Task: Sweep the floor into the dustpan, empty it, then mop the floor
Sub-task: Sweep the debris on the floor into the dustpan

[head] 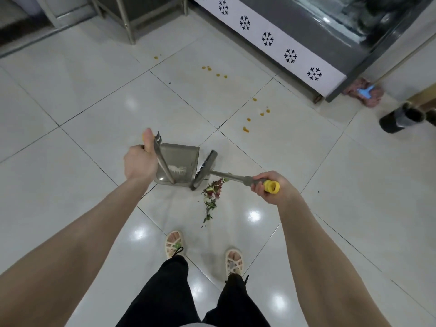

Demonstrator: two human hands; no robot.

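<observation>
Left grip [138, 161] closed on dustpan [179, 161] handle, right grip [269, 185] closed on broom [205, 169] — keep pan lip flat, sweep leaves [212, 194] leftward, short strokes

Open floor [70, 102] left and ahead. Blocked upper right by cabinet [271, 41]; metal legs [128, 24] at top. Mop head [364, 92], dark cylinder [398, 119] crowding right edge.
</observation>
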